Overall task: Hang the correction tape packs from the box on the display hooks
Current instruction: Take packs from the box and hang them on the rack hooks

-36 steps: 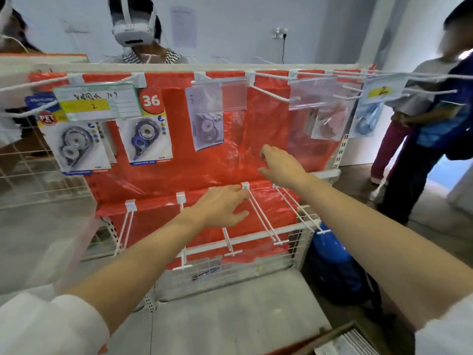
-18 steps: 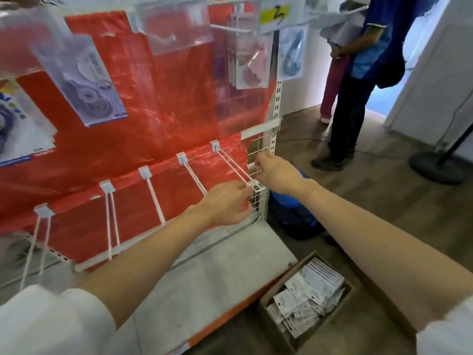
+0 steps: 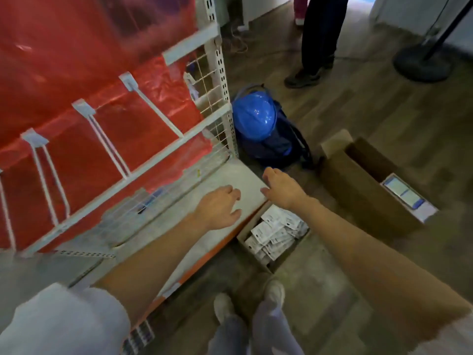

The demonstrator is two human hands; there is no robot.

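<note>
A wooden floor (image 3: 358, 119) is carrying a small cardboard box (image 3: 242, 239) of correction tape packs (image 3: 275, 233), sitting just under the right hand (image 3: 282, 189) and beside the left hand (image 3: 220, 207). A larger open carton (image 3: 358, 190) is lying further to the right of that hand. Beyond both hands, a dark backpack (image 3: 279, 147) with a blue helmet (image 3: 254, 115) on it is resting against the rack's base shelf (image 3: 230, 175).

White packs (image 3: 275, 233) jumbled in floor box (image 3: 244, 240), hooks (image 3: 112, 139) seemingly bare
</note>
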